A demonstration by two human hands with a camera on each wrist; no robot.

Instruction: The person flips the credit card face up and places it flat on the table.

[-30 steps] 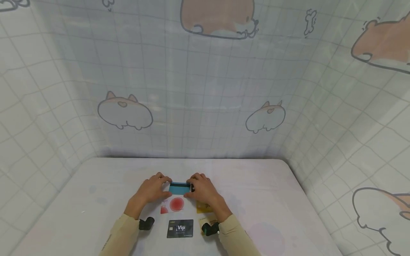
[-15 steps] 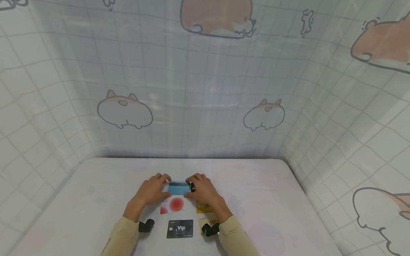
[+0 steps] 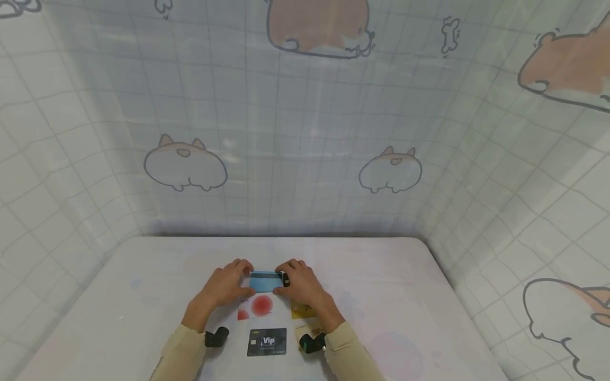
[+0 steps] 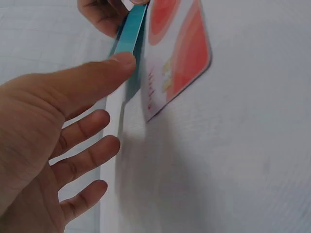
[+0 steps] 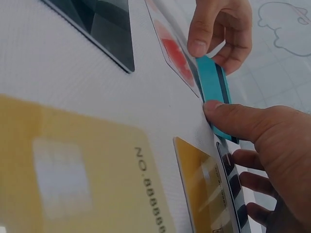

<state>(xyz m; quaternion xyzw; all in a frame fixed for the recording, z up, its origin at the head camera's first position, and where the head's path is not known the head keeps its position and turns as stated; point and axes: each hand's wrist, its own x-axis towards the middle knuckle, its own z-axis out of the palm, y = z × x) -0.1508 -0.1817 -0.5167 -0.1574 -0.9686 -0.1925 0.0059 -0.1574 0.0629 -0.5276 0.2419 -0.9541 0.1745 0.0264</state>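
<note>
A blue card (image 3: 266,283) with a dark stripe along its far edge lies between my two hands, close over the white table. My left hand (image 3: 225,284) pinches its left end, the thumb (image 4: 124,60) at the near edge and the forefinger at the far edge. At the opposite end my right hand (image 3: 301,284) pinches the card in the same way, with its thumb (image 5: 218,109) on the striped face. The other fingers of both hands are spread away from the card. Just nearer than it lies a red and white card (image 3: 261,306).
A black Vip card (image 3: 267,342) lies nearest the front. Two yellow cards, one gold (image 3: 301,310) and one paler (image 5: 73,165), lie under my right forearm and wrist. A dark card (image 3: 286,279) shows partly beneath the right hand. Patterned curtains (image 3: 295,116) enclose the table (image 3: 405,307).
The blue card looks lighter than a second ago, its angle slightly changed. Both hands keep their hold with barely any movement, and the head view shifts a little.
</note>
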